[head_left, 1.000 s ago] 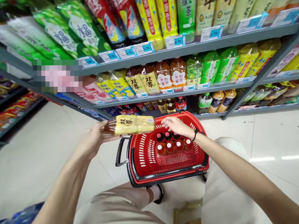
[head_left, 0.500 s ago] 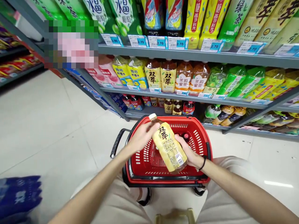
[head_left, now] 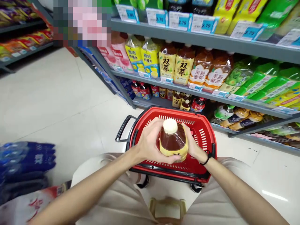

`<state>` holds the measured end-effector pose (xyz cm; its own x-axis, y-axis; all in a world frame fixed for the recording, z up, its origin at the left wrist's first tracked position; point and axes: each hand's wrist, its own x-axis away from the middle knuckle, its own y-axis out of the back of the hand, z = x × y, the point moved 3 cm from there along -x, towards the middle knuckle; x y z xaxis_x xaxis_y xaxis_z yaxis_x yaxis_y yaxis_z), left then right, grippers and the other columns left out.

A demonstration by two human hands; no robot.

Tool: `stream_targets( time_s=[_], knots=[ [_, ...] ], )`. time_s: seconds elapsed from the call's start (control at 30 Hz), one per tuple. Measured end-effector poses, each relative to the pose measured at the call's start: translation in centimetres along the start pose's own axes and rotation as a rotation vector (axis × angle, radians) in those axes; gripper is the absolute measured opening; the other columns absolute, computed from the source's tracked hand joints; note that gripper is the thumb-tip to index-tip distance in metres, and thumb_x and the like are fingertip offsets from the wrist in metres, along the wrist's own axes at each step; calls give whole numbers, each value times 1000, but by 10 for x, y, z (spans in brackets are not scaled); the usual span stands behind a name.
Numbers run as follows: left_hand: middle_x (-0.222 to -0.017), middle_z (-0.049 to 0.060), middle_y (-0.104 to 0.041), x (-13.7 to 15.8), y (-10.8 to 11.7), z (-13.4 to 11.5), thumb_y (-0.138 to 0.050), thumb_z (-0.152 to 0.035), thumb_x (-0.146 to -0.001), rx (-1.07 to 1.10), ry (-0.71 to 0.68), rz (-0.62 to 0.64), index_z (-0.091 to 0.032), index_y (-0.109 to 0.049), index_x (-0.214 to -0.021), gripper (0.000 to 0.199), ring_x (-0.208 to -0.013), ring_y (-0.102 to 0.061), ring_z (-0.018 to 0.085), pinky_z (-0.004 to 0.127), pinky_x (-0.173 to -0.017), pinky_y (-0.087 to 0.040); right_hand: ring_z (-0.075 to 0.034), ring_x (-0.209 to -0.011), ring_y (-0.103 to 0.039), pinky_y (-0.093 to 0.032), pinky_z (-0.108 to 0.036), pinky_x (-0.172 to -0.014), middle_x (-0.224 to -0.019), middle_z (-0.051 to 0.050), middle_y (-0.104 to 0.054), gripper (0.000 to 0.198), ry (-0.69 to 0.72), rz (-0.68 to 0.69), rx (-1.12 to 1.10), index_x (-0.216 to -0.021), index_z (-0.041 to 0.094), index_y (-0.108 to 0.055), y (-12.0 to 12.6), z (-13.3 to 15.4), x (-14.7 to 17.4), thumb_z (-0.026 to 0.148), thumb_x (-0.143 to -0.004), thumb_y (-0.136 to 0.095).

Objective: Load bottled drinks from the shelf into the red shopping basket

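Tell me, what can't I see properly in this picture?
In the head view:
- Much of the yellow wraparound label on the brown plastic bottle with a round cream cap: hidden by the left hand and steep angle.
- Some right hand fingers: behind the bottle.
- Most things inside the red plastic basket: covered by hands and bottle.
- Tall yellow bottles' tops: cut by the upper edge.
- White-and-blue rectangular price tags' fine print: too small, blurred.

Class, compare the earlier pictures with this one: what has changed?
The bottle moved right, over the red basket, turning from sideways to cap-up. The right hand took hold too; the left hand still holds it. The basket stayed before the shelves.
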<state>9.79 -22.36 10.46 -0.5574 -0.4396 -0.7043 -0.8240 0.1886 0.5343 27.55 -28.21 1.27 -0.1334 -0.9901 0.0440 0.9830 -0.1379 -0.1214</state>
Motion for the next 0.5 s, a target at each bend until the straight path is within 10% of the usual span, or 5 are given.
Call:
stream_targets(
  time_s=[0.2, 0.33, 0.5],
  knots=[
    [-98, 11, -69, 5, -8, 0, -82, -63, -71, -14, 71, 19, -13, -61, -119, 72, -86, -64, 26, 41, -75, -59, -26, -124, -64, -46, -40, -119, -122, -2, -76, 47, -126, -32, -167, -109, 25, -73, -15, -12, -3, 68, -89, -70],
    [-107, 11, -72, 3, -7, 9, -91, -56, -67, 70, 375, 98, -15, -63, -120, 73, -93, -69, 27, 41, -83, -60, -29, -118, -66, -53, -43, -110, -102, -2, -78, 47, -304, -110, -331, -92, 25, -69, -24, -2, -8, 71, -86, -68],
    [-119, 12, -77, -9, 1, 42, -89, -52, -78, 384, 774, -44, -15, -66, -126, 65, -106, -74, 29, 37, -90, -61, -33, -129, -65, -53, -45, -111, -118, -6, -78, 59, -401, 39, -347, -123, 23, -72, -28, 23, -12, 74, -98, -54]
  ],
)
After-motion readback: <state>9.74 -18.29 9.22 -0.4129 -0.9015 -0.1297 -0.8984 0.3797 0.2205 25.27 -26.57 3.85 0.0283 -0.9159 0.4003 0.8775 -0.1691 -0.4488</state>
